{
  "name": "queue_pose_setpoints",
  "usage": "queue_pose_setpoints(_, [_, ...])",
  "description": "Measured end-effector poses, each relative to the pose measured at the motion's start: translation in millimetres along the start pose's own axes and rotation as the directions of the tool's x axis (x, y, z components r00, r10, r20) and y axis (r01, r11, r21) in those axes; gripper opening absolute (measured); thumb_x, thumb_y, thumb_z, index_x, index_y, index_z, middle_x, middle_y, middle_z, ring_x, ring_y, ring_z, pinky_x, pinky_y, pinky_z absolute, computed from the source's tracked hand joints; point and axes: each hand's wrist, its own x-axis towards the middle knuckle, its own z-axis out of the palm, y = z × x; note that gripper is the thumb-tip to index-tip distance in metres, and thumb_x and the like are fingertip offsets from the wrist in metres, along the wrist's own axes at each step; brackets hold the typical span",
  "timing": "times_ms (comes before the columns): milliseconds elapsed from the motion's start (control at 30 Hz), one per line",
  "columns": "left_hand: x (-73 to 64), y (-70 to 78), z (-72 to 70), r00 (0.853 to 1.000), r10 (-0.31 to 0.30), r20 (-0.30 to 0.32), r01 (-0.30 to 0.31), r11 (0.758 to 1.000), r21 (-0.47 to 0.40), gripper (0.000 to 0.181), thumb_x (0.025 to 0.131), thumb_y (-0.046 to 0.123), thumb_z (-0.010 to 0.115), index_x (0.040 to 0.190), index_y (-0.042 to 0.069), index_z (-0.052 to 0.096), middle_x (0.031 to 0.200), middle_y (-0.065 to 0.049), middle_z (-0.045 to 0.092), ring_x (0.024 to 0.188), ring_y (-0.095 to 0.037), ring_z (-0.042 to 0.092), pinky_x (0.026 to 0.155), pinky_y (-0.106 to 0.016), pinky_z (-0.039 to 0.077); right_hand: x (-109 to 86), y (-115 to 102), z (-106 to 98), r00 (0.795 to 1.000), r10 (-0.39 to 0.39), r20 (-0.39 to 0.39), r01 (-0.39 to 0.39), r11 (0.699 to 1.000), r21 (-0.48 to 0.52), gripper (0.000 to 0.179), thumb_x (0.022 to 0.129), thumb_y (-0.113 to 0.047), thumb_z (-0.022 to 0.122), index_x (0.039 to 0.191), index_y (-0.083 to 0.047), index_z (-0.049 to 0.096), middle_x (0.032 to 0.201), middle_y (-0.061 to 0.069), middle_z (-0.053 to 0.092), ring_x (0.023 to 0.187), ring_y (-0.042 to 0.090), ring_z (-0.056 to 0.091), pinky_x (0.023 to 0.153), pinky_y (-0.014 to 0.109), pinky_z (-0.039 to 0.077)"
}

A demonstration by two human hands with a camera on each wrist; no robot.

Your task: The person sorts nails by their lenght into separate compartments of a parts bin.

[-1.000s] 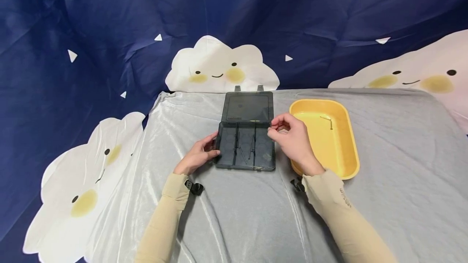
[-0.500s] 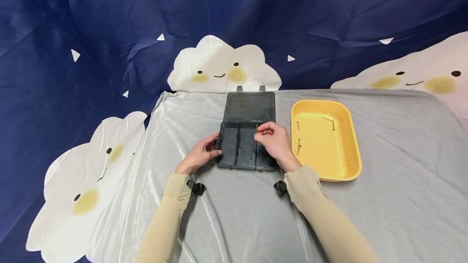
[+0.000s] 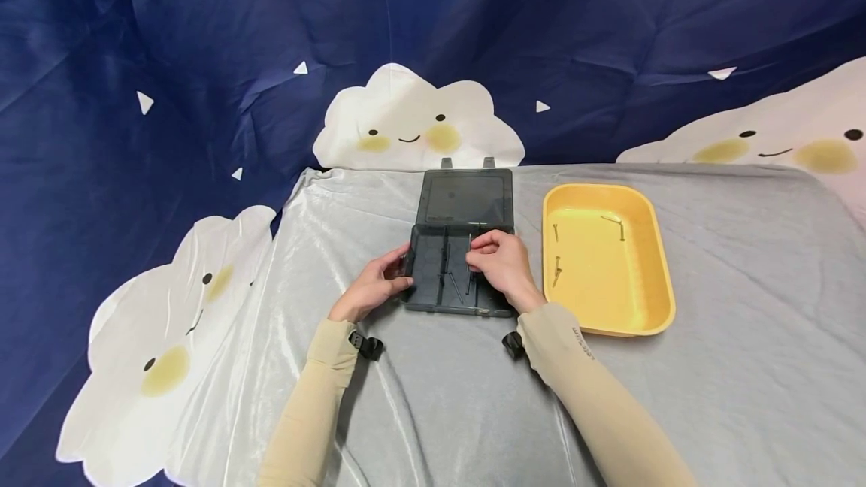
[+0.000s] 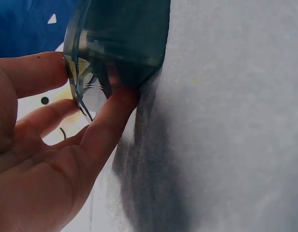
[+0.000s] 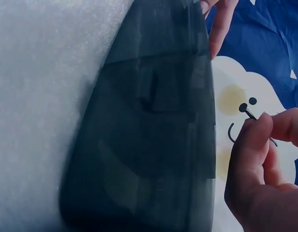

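A dark see-through divided box [image 3: 422, 295] lies on the cloth, its hinged lid [image 3: 468, 198] laid back behind it. My left hand [image 3: 372, 284] grips the box's left side; in the left wrist view, thumb [image 4: 107, 121] and fingers stand on opposite sides of its corner. My right hand [image 3: 502, 265] is over the right divider, pinching a thin metal nail [image 3: 470, 240] upright between thumb and fingertips. Its flat round head [image 5: 243, 107] pokes above the fingertips in the right wrist view. Loose nails [image 3: 455, 288] lie in the middle compartment.
To the right stands a yellow tray [image 3: 666, 299] with several nails [image 3: 556, 270] in it, along its left side and near the back. Grey cloth [image 3: 446, 397] covers the table. A dark blue curtain [image 3: 203, 36] with clouds hangs behind.
My right hand has moved left from the box's right edge to above the right divider and middle compartment, carrying the nail. The left hand keeps its hold on the box.
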Motion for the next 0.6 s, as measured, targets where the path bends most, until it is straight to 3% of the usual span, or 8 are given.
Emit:
queue_pose_setpoints(167, [7.7, -11.3, -0.6, 1.0, -0.001, -0.006, 0.001, 1.0, -0.015, 0.074, 0.088, -0.004, 0.062, 0.152, 0.005, 0.027, 0.145, -0.024, 0.044, 0.127, -0.038, 0.049, 0.101, -0.032, 0.044, 3.2, 2.2, 1.0, 1.0, -0.016, -0.014, 0.016, 1.0, -0.026, 0.022, 0.081, -0.004, 0.068, 0.102, 0.003, 0.067, 0.086, 0.014, 0.072, 0.063, 0.008, 0.067, 0.071, 0.033, 0.059])
queue_pose_setpoints(333, [17.0, -28.4, -0.4, 1.0, 0.002, -0.022, -0.002, 1.0, -0.012, 0.075, 0.088, -0.001, 0.064, 0.153, 0.01, 0.028, 0.147, -0.021, 0.044, 0.128, -0.036, 0.049, 0.106, -0.038, 0.041, 4.0, 2.3, -0.4, 1.0, -0.024, -0.017, 0.024, 0.999, -0.027, 0.021, 0.082, -0.005, 0.068, 0.102, 0.003, 0.067, 0.088, 0.016, 0.072, 0.065, 0.009, 0.068, 0.072, 0.033, 0.059])
queue_pose_setpoints(600, [17.3, -31.1, -0.4, 0.999, 0.004, -0.041, -0.005, 1.0, -0.014, 0.073, 0.088, 0.002, 0.065, 0.152, 0.014, 0.032, 0.144, -0.017, 0.049, 0.125, -0.031, 0.053, 0.102, -0.034, 0.045, 1.3, -4.2, -8.0, 0.999, -0.032, -0.037, 0.03, 0.999, -0.045, 0.025, 0.082, -0.007, 0.067, 0.105, 0.003, 0.066, 0.088, 0.014, 0.071, 0.068, 0.01, 0.069, 0.072, 0.03, 0.058])
